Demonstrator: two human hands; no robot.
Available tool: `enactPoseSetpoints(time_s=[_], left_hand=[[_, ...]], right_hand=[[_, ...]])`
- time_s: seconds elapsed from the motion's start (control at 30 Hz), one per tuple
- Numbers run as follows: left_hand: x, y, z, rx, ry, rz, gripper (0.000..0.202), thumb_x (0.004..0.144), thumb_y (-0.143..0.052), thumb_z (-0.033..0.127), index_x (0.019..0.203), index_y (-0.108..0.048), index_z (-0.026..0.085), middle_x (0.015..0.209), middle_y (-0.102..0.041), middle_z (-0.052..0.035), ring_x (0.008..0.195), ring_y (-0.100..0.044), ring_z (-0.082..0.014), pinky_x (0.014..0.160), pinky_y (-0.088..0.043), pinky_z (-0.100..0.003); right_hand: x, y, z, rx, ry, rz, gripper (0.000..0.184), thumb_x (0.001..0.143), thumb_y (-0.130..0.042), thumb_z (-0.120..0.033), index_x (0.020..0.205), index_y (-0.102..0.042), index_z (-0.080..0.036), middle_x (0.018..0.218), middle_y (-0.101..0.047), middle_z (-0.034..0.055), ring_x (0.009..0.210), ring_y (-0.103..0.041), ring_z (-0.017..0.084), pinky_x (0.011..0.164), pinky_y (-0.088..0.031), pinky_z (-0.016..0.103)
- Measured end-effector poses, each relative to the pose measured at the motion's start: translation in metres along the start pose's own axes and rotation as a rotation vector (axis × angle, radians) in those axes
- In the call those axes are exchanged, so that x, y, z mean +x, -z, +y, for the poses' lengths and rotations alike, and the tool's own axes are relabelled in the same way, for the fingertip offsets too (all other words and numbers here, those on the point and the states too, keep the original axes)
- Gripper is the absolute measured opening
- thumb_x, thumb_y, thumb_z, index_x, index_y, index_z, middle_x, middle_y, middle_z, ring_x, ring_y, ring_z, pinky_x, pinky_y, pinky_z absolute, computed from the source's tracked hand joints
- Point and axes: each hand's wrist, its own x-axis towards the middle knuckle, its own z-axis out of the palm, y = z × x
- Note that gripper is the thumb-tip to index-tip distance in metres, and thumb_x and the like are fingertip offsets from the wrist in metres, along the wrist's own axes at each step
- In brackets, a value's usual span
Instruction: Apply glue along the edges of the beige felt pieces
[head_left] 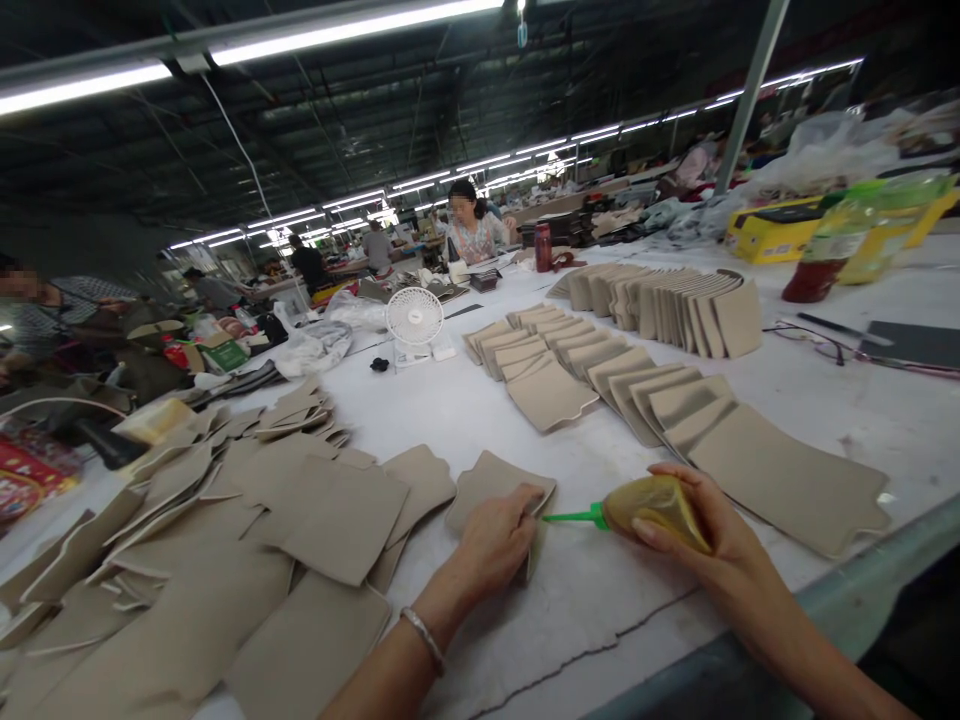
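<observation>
My left hand (496,543) rests with curled fingers on a beige cut piece (491,482) lying on the white table (600,600), pressing it down. My right hand (694,530) is closed around a small yellow squeeze bottle (656,505). Its green nozzle (574,517) points left at the edge of that piece, close to my left fingers. A bracelet sits on my left wrist.
A heap of beige pieces (225,540) lies at the left. Overlapping rows of pieces (637,385) fan out at the right and back. A small white fan (414,320), a drink bottle (832,250), glasses (817,343) and a yellow box (772,235) stand farther back. Other people work at distant tables.
</observation>
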Motion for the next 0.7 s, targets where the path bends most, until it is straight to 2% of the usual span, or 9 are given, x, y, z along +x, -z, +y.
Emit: enactPoseSetpoints(time_s=[0.23, 0.43, 0.53, 0.6, 0.7], left_hand=[[-0.001, 0.001, 0.000, -0.010, -0.005, 0.008, 0.051, 0.083, -0.038, 0.017, 0.130, -0.056, 0.024, 0.095, -0.069, -0.0026, 0.087, -0.062, -0.0221, 0.079, -0.045, -0.031], [-0.001, 0.001, 0.000, -0.008, 0.002, 0.005, 0.049, 0.084, -0.038, 0.017, 0.128, -0.057, 0.024, 0.091, -0.069, -0.0024, 0.086, -0.062, -0.0218, 0.078, -0.045, -0.030], [-0.001, 0.002, 0.001, -0.011, 0.000, -0.001, 0.050, 0.083, -0.038, 0.017, 0.129, -0.056, 0.024, 0.094, -0.069, -0.0026, 0.089, -0.062, -0.0219, 0.079, -0.045, -0.030], [-0.001, 0.002, 0.001, -0.012, 0.001, -0.004, 0.050, 0.083, -0.038, 0.016, 0.129, -0.057, 0.023, 0.094, -0.069, -0.0026, 0.088, -0.062, -0.0219, 0.079, -0.045, -0.030], [-0.002, 0.002, 0.001, -0.008, 0.000, 0.002, 0.047, 0.084, -0.038, 0.017, 0.127, -0.058, 0.024, 0.094, -0.069, -0.0025, 0.088, -0.062, -0.0218, 0.079, -0.044, -0.030]], right_hand=[[-0.014, -0.003, -0.001, 0.070, -0.036, -0.192, 0.056, 0.081, -0.070, -0.054, 0.123, -0.043, -0.030, 0.104, -0.058, 0.0004, 0.093, -0.059, 0.023, 0.081, -0.049, 0.031], [-0.004, 0.004, 0.001, -0.027, -0.011, -0.042, 0.062, 0.075, -0.073, -0.059, 0.122, -0.045, -0.029, 0.109, -0.057, 0.0029, 0.098, -0.058, 0.027, 0.085, -0.047, 0.037], [-0.004, 0.004, 0.001, -0.041, 0.027, -0.072, 0.060, 0.076, -0.072, -0.057, 0.122, -0.046, -0.029, 0.118, -0.054, 0.0038, 0.105, -0.056, 0.028, 0.091, -0.045, 0.038], [-0.005, 0.004, 0.002, -0.040, 0.027, -0.099, 0.057, 0.078, -0.071, -0.056, 0.123, -0.046, -0.030, 0.116, -0.055, 0.0030, 0.102, -0.057, 0.027, 0.089, -0.046, 0.036], [-0.002, 0.006, 0.002, -0.053, 0.024, -0.050, 0.060, 0.077, -0.072, -0.057, 0.123, -0.046, -0.030, 0.109, -0.057, 0.0023, 0.097, -0.058, 0.026, 0.085, -0.048, 0.036]])
